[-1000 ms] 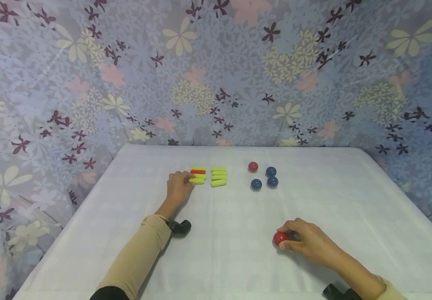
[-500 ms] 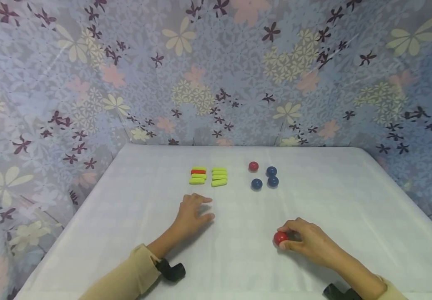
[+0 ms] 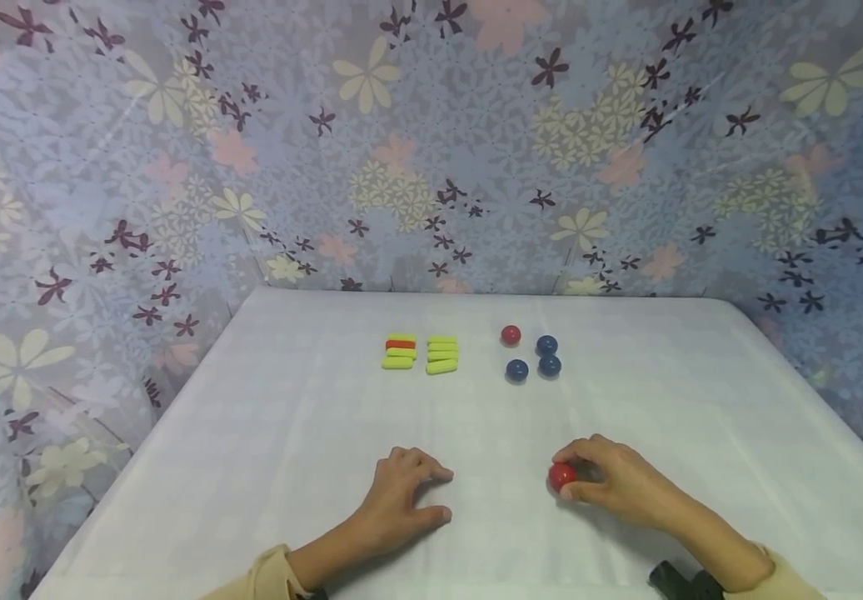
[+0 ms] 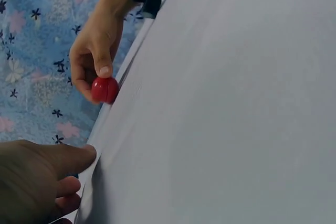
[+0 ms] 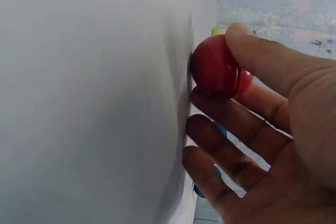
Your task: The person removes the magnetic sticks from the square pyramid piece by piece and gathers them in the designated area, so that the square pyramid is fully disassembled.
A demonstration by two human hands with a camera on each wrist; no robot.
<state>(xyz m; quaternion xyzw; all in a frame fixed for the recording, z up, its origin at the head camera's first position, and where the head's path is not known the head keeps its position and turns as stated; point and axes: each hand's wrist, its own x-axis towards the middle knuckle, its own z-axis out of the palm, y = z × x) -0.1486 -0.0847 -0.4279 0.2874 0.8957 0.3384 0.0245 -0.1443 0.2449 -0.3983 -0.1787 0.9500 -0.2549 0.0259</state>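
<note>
Between its thumb and fingers, my right hand point(image 3: 619, 485) pinches a glossy red ball point(image 3: 562, 477) on the white-covered table. A seam line runs across this ball point(image 5: 216, 69) in the right wrist view. My left hand point(image 3: 401, 504) is left of it, holding nothing, its thumb and fingers spread apart and pointing toward the ball. The left wrist view shows the left thumb and fingers point(image 4: 73, 158) at the lower left, apart from the ball.
Farther back are short yellow sticks in a left group point(image 3: 399, 363) and a right group point(image 3: 442, 367). One red stick point(image 3: 400, 344) lies in the left group. To their right sit another red ball point(image 3: 511, 335) and three blue balls point(image 3: 517, 371). A floral cloth point(image 3: 431, 167) hangs behind the table.
My left hand has let go of a yellow stick in the left group and drawn back toward the near edge, its fingers spreading. My right hand stays in place, holding the red ball.
</note>
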